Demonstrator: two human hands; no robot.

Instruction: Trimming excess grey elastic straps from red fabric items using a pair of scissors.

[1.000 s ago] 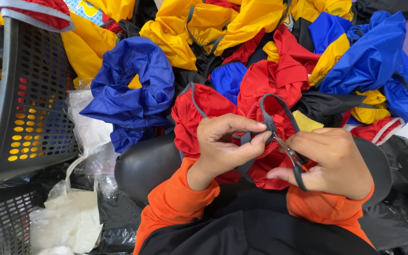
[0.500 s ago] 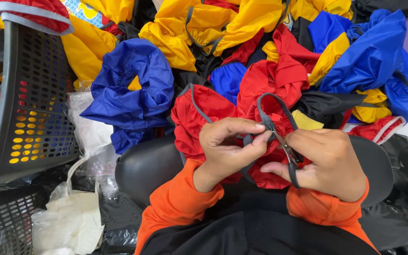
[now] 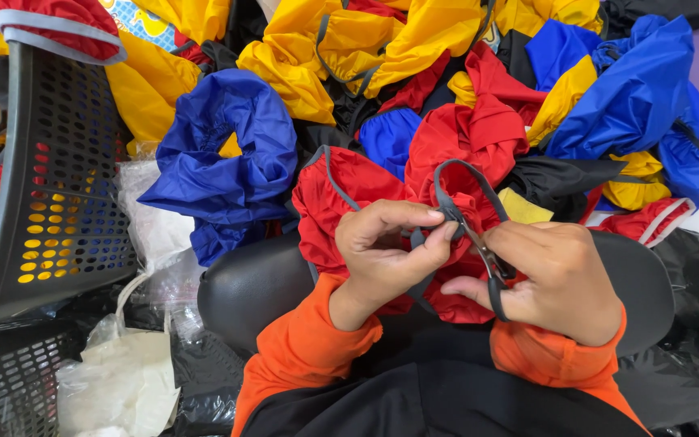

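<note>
Grey strap [image 3: 456, 190] lower since; two hands, one pair of scissors [image 3: 491, 271]

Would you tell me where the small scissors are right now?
In the head view, the small scissors sit right of centre in the right hand, tips at the grey strap pinched by the left hand.

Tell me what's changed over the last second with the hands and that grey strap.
Little has moved. The left hand has slid its pinch slightly along the grey strap of the red cloth; the right hand keeps the small scissors at the strap. The strap loop, the pile and the black basket are as before.
</note>
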